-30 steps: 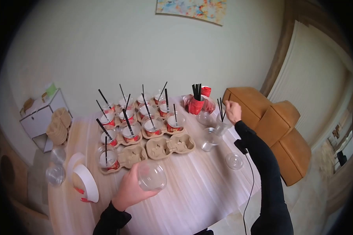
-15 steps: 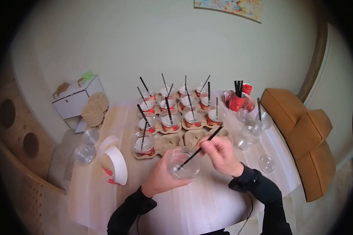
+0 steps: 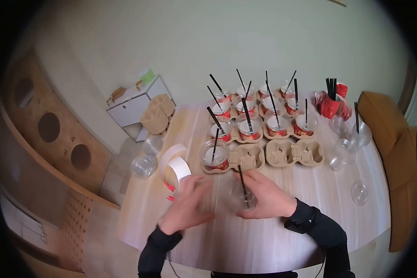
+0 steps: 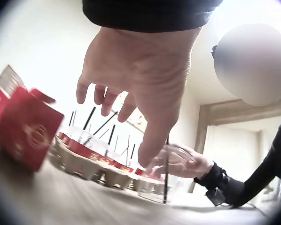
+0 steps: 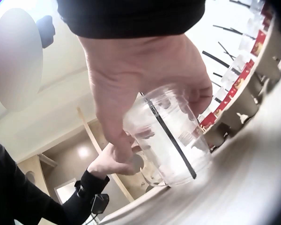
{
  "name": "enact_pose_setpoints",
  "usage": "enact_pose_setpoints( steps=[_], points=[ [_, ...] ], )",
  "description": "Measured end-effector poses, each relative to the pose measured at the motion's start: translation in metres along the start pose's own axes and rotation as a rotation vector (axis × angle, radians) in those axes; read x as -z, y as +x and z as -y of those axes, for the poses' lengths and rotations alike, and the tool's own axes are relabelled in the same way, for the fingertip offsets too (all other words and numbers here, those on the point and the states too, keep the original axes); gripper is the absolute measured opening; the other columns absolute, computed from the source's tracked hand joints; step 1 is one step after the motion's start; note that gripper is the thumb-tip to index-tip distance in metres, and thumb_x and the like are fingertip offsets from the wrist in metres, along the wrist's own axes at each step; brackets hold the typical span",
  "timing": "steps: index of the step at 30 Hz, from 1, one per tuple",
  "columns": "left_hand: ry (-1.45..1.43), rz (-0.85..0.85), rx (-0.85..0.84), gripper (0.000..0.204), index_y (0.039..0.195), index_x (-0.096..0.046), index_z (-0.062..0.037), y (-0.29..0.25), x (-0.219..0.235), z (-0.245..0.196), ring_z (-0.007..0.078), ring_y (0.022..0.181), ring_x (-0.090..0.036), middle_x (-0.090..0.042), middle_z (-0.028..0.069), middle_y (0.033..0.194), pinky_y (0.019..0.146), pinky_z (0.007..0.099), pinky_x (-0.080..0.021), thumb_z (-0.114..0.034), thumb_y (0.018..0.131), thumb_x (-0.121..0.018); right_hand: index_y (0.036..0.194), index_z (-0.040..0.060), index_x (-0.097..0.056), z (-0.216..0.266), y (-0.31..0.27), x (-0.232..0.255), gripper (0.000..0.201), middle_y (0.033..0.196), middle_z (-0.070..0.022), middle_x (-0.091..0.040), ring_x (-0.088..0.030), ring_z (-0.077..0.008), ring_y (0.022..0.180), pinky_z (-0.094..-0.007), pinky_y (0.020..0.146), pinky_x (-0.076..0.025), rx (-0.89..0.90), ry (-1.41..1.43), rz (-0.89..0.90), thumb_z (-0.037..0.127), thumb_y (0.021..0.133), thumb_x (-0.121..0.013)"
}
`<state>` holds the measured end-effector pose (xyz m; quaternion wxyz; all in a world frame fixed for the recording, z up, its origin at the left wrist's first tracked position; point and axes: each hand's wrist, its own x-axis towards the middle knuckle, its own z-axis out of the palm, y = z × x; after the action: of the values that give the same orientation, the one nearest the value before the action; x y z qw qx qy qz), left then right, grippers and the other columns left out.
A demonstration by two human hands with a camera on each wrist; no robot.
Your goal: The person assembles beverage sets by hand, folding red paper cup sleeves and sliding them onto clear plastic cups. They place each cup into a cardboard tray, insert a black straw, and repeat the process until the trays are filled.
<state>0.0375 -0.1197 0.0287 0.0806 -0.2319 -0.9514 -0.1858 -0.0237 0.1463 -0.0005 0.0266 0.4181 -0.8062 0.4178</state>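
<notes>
My right hand (image 3: 268, 197) curls round a clear plastic cup (image 5: 178, 154) at the table's near side; a black straw (image 5: 171, 136) leans inside it. The right wrist view shows the cup's base at the tabletop. My left hand (image 3: 186, 204) is to the left of the cup, fingers spread and holding nothing; in the left wrist view the same hand (image 4: 136, 70) has its fingers hanging loosely apart. Just beyond the hands, a cardboard carrier (image 3: 249, 159) has a red cup with a straw (image 3: 214, 150) in its left side and a bare right compartment.
Several filled carriers stand behind, beside a carrier (image 3: 294, 155) with bare compartments. Red cups with straws (image 3: 329, 106), clear cups (image 3: 342, 155) and a lid (image 3: 359, 192) are at the right. White paper bands (image 3: 178, 172), clear lids (image 3: 144, 166) and stacked carriers (image 3: 156, 118) are at the left.
A straw came from the right into the clear cup. The cup passed from my left hand to my right, and my left hand has let go and moved left. The head view has swung left.
</notes>
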Motion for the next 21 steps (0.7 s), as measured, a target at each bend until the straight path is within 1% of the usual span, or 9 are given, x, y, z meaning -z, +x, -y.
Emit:
enact_pose_setpoints(
  steps=[6, 8, 9, 10, 12, 13, 14, 16, 21],
  points=[
    [0.358, 0.093, 0.144, 0.041, 0.107, -0.069, -0.0024, -0.044, 0.02, 0.065, 0.0349, 0.118, -0.05, -0.059, 0.0131, 0.122, 0.101, 0.0441, -0.043, -0.013, 0.071, -0.084, 0.145, -0.0034, -0.038, 0.002, -0.012, -0.001, 0.106, 0.135, -0.0245, -0.047, -0.046, -0.0403, 0.126, -0.0436, 0.106, -0.039, 0.024, -0.15, 0.144, 0.044, 0.065, -0.087],
    [0.073, -0.141, 0.138, 0.017, 0.083, -0.07, 0.0019, -0.044, 0.022, 0.08, 0.0352, 0.096, -0.059, -0.066, 0.0124, 0.097, 0.086, 0.0444, -0.049, -0.007, 0.073, -0.08, 0.146, -0.0029, -0.037, 0.009, -0.009, 0.015, 0.109, 0.14, -0.0252, -0.044, -0.043, -0.0408, 0.131, -0.0443, 0.11, -0.036, 0.028, -0.168, 0.127, 0.047, 0.064, -0.088],
    [0.024, -0.276, 0.179, 0.009, 0.084, -0.07, 0.0019, -0.043, 0.022, 0.079, 0.0255, 0.084, -0.063, -0.066, 0.0095, 0.087, 0.077, 0.0387, -0.05, -0.003, 0.08, -0.075, 0.147, -0.0026, -0.037, 0.016, -0.007, 0.026, 0.105, 0.143, -0.025, -0.043, -0.043, -0.0411, 0.132, -0.0445, 0.11, -0.036, -0.005, -0.12, 0.043, 0.044, 0.067, -0.087],
    [0.022, -0.289, 0.181, 0.009, 0.084, -0.07, 0.0019, -0.039, 0.026, 0.074, 0.0255, 0.084, -0.063, -0.066, 0.0095, 0.087, 0.077, 0.0387, -0.05, -0.003, 0.08, -0.075, 0.147, -0.0022, -0.037, 0.021, -0.006, 0.034, 0.101, 0.146, -0.0247, -0.041, -0.042, -0.0414, 0.133, -0.0448, 0.111, -0.036, -0.037, -0.075, -0.039, 0.041, 0.071, -0.086],
    [-0.459, -0.49, 0.311, 0.011, 0.086, -0.069, 0.003, -0.028, 0.039, 0.053, 0.015, 0.08, -0.061, -0.065, 0.0062, 0.09, 0.072, 0.0297, -0.048, -0.007, 0.088, -0.073, 0.146, -0.0018, -0.04, 0.029, -0.004, 0.044, 0.094, 0.145, -0.0236, -0.043, -0.044, -0.0415, 0.132, -0.046, 0.11, -0.038, 0.004, 0.018, -0.152, 0.034, 0.072, -0.086],
    [-0.69, -0.548, 0.249, 0.016, 0.088, -0.068, 0.0047, -0.019, 0.042, 0.038, 0.0071, 0.078, -0.057, -0.065, 0.0041, 0.093, 0.069, 0.0224, -0.044, -0.01, 0.094, -0.068, 0.144, -0.0014, -0.043, 0.031, -0.003, 0.05, 0.086, 0.145, -0.0225, -0.044, -0.046, -0.0417, 0.131, -0.0473, 0.109, -0.04, 0.039, 0.118, -0.269, 0.027, 0.074, -0.085],
    [-0.701, -0.56, 0.236, 0.016, 0.088, -0.068, 0.0047, -0.013, 0.041, 0.028, 0.0071, 0.078, -0.057, -0.065, 0.0041, 0.093, 0.069, 0.0224, -0.044, -0.01, 0.094, -0.068, 0.144, -0.0014, -0.043, 0.034, -0.001, 0.053, 0.086, 0.145, -0.0225, -0.044, -0.046, -0.0417, 0.131, -0.0473, 0.109, -0.04, 0.045, 0.099, -0.267, 0.027, 0.074, -0.085],
    [-0.854, -0.559, 0.176, 0.015, 0.088, -0.067, 0.0062, 0.003, 0.041, 0.012, 0.0069, 0.078, -0.057, -0.064, 0.0049, 0.095, 0.068, 0.021, -0.044, -0.007, 0.095, -0.066, 0.139, -0.0004, -0.05, 0.045, 0.006, 0.053, 0.075, 0.143, -0.0202, -0.048, -0.049, -0.0409, 0.129, -0.0485, 0.105, -0.043, 0.348, -0.112, -0.425, 0.014, 0.074, -0.084],
    [-1.05, -0.372, -0.1, 0.003, 0.092, -0.064, 0.0047, 0.048, 0.023, -0.044, 0.0114, 0.089, -0.059, -0.06, 0.0087, 0.105, 0.08, 0.0236, -0.047, 0.004, 0.093, -0.062, 0.128, 0.008, -0.064, 0.065, 0.022, 0.047, 0.055, 0.133, -0.0196, -0.056, -0.054, -0.0392, 0.123, -0.0472, 0.1, -0.047, 0.528, -0.227, -0.446, 0.01, 0.076, -0.08]
  ],
)
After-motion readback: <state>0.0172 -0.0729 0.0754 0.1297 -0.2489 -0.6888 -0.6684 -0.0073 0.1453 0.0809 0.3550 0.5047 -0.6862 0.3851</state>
